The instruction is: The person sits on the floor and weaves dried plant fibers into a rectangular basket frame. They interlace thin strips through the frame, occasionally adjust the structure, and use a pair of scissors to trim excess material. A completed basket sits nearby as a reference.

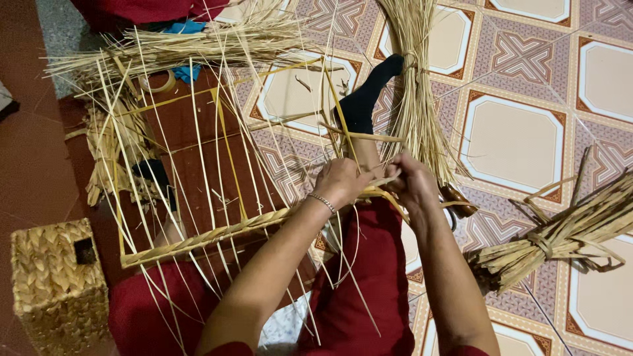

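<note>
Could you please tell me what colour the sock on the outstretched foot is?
The sock is black, seen clearly in the head view.

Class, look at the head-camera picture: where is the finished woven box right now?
The woven box sits in the lower left corner on the red floor, left of the person's left hand and beside the braided frame.

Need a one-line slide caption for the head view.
Left hand and right hand work straw strands at the corner of a frame, bundles on tiled floor.
</note>
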